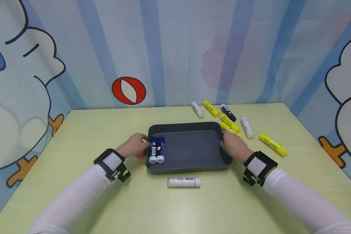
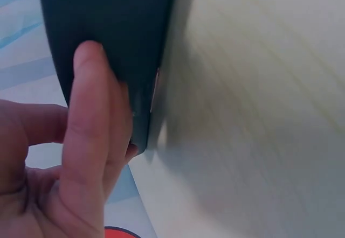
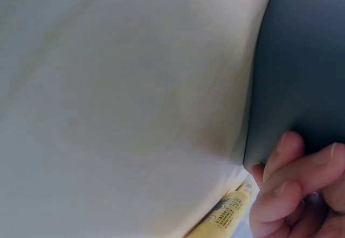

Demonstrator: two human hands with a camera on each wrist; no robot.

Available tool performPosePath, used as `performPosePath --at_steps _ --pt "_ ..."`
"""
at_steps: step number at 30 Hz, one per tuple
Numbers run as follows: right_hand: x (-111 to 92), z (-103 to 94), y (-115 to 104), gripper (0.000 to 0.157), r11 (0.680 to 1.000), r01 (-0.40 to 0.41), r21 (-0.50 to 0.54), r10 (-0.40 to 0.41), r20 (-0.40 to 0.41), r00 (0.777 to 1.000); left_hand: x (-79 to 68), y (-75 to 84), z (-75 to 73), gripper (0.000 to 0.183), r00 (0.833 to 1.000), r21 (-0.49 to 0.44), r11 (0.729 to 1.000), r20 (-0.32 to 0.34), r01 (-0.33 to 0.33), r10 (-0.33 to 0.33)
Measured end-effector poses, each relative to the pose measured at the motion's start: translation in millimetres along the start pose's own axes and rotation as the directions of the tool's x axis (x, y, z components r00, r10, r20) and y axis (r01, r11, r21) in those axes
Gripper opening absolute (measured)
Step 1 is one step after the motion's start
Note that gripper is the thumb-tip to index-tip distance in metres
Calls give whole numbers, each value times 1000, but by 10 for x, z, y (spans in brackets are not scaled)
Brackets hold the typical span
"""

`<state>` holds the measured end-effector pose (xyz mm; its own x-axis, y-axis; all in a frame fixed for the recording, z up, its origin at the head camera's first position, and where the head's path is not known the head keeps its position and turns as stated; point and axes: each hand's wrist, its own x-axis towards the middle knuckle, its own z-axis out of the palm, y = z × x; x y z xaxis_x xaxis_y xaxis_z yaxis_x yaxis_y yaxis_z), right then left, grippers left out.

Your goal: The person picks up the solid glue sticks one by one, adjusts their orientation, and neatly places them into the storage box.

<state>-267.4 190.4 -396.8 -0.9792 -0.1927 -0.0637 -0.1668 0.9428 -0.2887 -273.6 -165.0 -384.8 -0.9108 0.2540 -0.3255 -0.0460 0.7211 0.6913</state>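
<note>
A dark grey rectangular tray (image 1: 190, 146) lies on the table between both hands. My left hand (image 1: 135, 145) grips its left end, thumb at the rim and fingers along the outer wall, as the left wrist view also shows. At the opposite end my right hand (image 1: 235, 147) holds the tray, its fingertips (image 3: 291, 144) against the wall. Inside, two dark blue glue sticks (image 1: 160, 148) with white ends lie side by side along the left wall. A white glue stick (image 1: 182, 182) lies crosswise on the table in front of the tray.
Behind and right of the tray lie several yellow glue sticks (image 1: 272, 145), a dark blue one (image 1: 228, 112) and two white ones (image 1: 247, 128). One yellow stick (image 1: 230, 129) is close beside the right hand. A patterned cloth backdrop (image 1: 175, 55) rises at the table's back edge.
</note>
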Motion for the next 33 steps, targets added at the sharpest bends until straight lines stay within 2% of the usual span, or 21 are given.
performPosePath --at_steps 6,13,20,26,29,33 --pt "15 2 -1 19 1000 -11 8 11 9 1000 -26 28 16 36 999 40 999 -15 -28 29" --pt "4 -7 41 20 999 14 47 -14 10 1000 -54 53 33 34 999 64 997 -24 -36 38" --pt "-53 -104 -9 29 998 39 -43 -41 -50 998 -59 63 28 33 999 72 997 -32 -26 29" --pt "-151 -193 -146 47 987 101 -127 -118 -133 984 -66 79 23 33 999 75 997 -33 -15 18" --pt "-214 -199 -238 59 982 142 -126 -160 -139 977 -75 85 24 34 999 72 997 -32 -13 15" --pt "-309 -152 -382 70 965 240 -104 -253 -141 957 -80 82 25 34 999 63 998 -29 -14 16"
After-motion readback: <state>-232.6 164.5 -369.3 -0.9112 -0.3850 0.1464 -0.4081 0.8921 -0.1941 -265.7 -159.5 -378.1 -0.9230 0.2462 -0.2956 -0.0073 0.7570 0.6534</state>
